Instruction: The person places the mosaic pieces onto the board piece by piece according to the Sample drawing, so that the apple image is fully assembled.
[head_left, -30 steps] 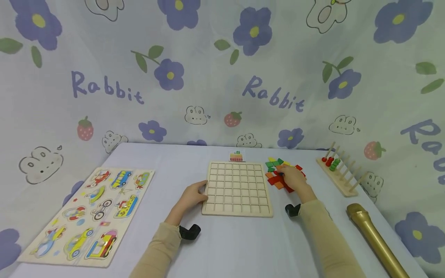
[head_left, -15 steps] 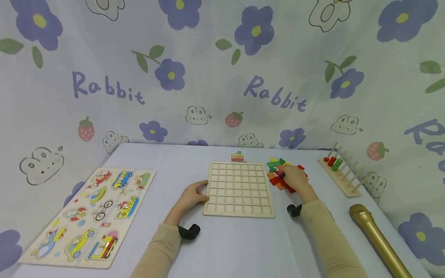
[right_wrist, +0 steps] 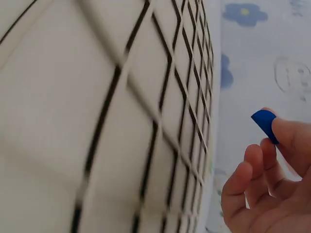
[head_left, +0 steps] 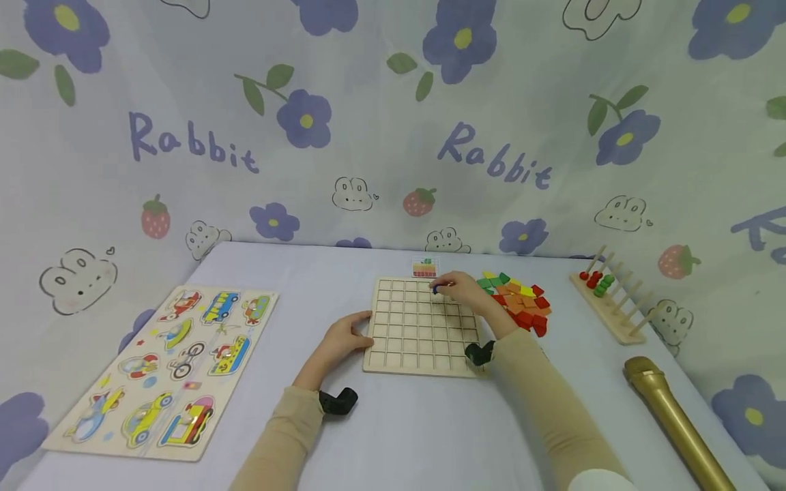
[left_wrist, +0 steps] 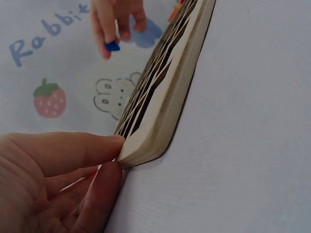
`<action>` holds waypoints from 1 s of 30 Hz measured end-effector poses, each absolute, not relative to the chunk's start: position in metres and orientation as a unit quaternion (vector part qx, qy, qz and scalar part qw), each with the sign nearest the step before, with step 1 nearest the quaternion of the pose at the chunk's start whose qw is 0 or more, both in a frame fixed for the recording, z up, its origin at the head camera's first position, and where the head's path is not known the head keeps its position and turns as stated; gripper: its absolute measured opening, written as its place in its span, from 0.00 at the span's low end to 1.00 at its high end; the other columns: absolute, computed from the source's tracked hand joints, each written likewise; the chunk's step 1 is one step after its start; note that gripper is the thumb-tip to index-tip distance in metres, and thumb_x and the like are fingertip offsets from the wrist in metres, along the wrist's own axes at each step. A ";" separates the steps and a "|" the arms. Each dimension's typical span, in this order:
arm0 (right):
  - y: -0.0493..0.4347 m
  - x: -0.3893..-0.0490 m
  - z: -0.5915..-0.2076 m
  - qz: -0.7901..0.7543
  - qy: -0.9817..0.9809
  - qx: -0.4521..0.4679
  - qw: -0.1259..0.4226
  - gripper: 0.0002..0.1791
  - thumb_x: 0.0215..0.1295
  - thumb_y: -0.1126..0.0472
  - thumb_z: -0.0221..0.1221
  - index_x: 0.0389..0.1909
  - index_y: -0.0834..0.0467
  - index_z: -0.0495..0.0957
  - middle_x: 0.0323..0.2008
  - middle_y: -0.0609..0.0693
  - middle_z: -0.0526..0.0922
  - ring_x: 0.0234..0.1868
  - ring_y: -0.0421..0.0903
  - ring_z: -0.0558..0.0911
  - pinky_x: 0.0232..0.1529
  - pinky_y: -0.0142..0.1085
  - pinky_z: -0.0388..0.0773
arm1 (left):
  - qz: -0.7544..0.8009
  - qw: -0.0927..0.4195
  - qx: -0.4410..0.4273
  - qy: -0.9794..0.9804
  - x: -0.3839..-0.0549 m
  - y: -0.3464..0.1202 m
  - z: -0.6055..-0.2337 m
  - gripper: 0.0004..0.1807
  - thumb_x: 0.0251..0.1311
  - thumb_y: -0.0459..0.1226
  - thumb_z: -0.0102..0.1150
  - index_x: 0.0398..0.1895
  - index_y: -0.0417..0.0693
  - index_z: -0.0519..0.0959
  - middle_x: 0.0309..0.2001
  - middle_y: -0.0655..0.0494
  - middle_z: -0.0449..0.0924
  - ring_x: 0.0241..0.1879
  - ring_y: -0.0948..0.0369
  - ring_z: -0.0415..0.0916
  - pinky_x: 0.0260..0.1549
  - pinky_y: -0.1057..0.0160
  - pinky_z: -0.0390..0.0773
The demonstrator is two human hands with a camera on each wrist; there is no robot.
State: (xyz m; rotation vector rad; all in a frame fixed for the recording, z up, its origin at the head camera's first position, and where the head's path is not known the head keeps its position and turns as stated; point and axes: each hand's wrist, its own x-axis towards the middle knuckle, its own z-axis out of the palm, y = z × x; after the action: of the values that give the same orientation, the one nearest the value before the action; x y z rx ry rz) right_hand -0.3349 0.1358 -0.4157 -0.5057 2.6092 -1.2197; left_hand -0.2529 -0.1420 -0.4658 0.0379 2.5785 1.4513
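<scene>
My left hand (head_left: 344, 339) holds the left edge of a square wooden grid board (head_left: 424, 327), its fingertips (left_wrist: 114, 141) right at the rim in the left wrist view. The board's shallow squares hold no pieces. My right hand (head_left: 463, 290) is raised over the board's far right part, pinching a small blue tile (right_wrist: 265, 125) between thumb and fingers; one side of the tile looks curved. The other fingers of that hand are bent and hold nothing. A pile of red, orange, yellow and green tiles (head_left: 525, 300) lies right of the board, partly behind the right forearm.
A small picture card (head_left: 425, 266) lies behind the board. At left lies a vehicle puzzle board (head_left: 166, 368). At right stand a wooden peg rack (head_left: 608, 307) with red and green beads and, nearer, a gold microphone (head_left: 675, 423). A patterned curtain (head_left: 368, 136) hangs behind the table.
My right hand has left the tile pile and moved left over the board with the blue tile in its fingers. The left hand stays at the board's edge. The head view has shifted slightly.
</scene>
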 end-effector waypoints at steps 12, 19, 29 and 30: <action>0.089 -0.354 -0.438 -0.425 0.886 -0.161 0.091 0.11 0.65 0.65 0.53 0.46 0.64 0.74 0.42 0.57 0.78 0.42 0.50 0.76 0.39 0.38 0.72 | 0.500 0.097 0.022 0.860 -0.255 -0.139 -0.462 0.35 0.48 0.32 0.65 0.63 0.45 0.68 0.21 0.52 0.72 0.21 0.62 0.67 0.22 0.66 0.68; 0.082 -0.354 -0.445 -0.413 0.894 -0.157 0.082 0.09 0.66 0.64 0.53 0.41 0.61 0.81 0.51 0.55 0.76 0.47 0.50 0.75 0.43 0.39 0.73 | 0.503 0.098 0.013 0.859 -0.250 -0.141 -0.467 0.35 0.47 0.32 0.66 0.63 0.45 0.69 0.21 0.53 0.71 0.21 0.62 0.67 0.22 0.65 0.68; 0.079 -0.356 -0.445 -0.402 0.896 -0.174 0.067 0.10 0.63 0.67 0.56 0.43 0.62 0.80 0.47 0.56 0.78 0.48 0.51 0.76 0.48 0.42 0.73 | 0.492 0.089 0.020 0.866 -0.250 -0.143 -0.464 0.34 0.48 0.33 0.66 0.62 0.46 0.69 0.21 0.53 0.72 0.21 0.62 0.67 0.23 0.65 0.68; 0.079 -0.357 -0.445 -0.402 0.897 -0.171 0.065 0.09 0.62 0.67 0.57 0.42 0.62 0.81 0.46 0.56 0.78 0.48 0.51 0.76 0.49 0.42 0.72 | 0.490 0.088 0.021 0.867 -0.251 -0.143 -0.463 0.34 0.48 0.33 0.66 0.62 0.46 0.69 0.21 0.53 0.72 0.21 0.62 0.67 0.23 0.65 0.68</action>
State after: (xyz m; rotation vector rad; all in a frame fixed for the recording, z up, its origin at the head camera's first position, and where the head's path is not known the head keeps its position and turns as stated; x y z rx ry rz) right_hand -0.3568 0.0788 -0.4450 -0.5148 2.7082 -1.2134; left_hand -0.2508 -0.1434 -0.4630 0.0635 2.5810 1.4577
